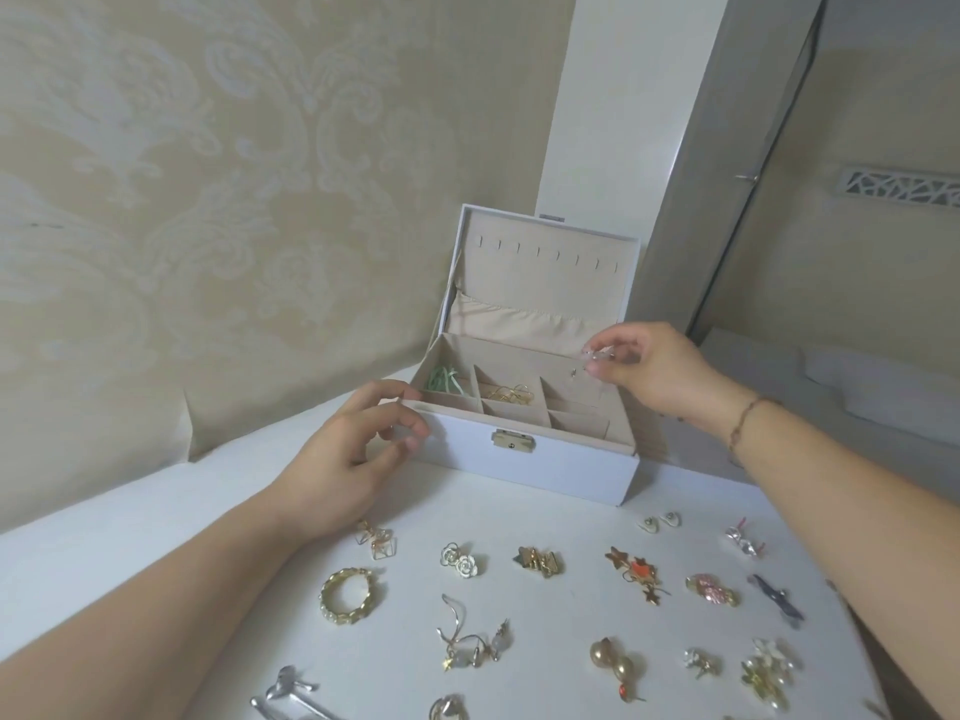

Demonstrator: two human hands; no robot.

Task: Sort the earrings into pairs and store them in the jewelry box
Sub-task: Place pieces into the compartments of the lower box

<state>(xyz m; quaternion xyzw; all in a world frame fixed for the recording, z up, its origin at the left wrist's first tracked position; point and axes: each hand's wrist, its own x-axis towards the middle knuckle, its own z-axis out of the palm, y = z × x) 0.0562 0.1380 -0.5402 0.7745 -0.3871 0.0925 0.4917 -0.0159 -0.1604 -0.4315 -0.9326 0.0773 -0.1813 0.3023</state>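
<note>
I see the right hand (644, 374) above the back right part of the jewelry box (524, 454), its grip pinching a small clear earring (595, 357) straight over the empty right compartment. The left hand (358, 449) rests at the box's left front corner, fingers loosely curled, holding nothing.

You have one white jewelry box (540, 467) with its lid up; inside, you can count five beige compartments, though your hand hides part of the tray. Two of them hold jewellery: one green pair (441, 380), one gold pair (506, 393). On the white table (156, 522) you have about fifteen small clusters of earrings laid out. Two hands show.
</note>
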